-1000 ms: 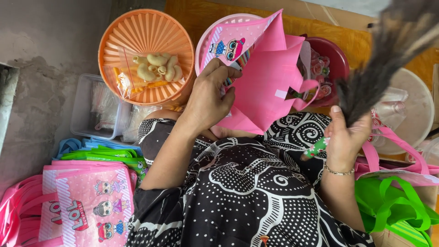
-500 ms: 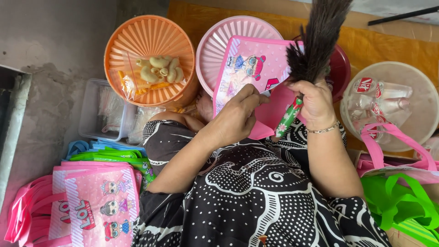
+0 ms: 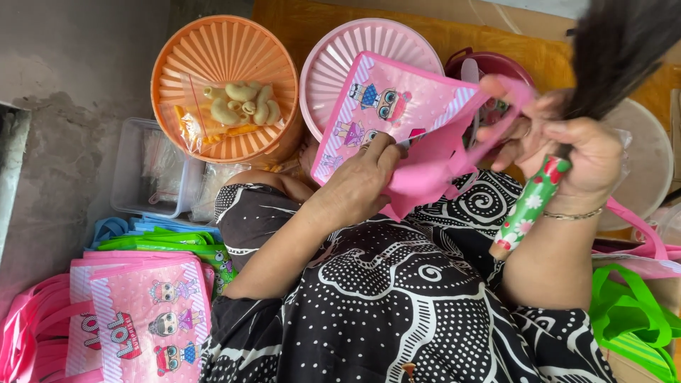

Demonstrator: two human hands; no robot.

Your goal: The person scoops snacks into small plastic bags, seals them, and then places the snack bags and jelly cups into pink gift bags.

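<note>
My left hand (image 3: 362, 188) is curled around the side of the pink cartoon bag (image 3: 397, 120), fingers closed on its cloth. A moment ago my right hand (image 3: 567, 152) was down low beside the bag; now it has come up to the bag's top. Its fingers are wrapped tight on the green flowered handle of a dark brush (image 3: 560, 142), and the fingertips are hooked in the pink strap too. So the bag is pulled wide between my two hands, over my spotted lap and in front of the pink ribbed lid (image 3: 340, 57). A packet of snacks (image 3: 227, 110) lies on the orange ribbed lid (image 3: 177, 64). More pink bags (image 3: 142, 319) lie piled by my left side.
</note>
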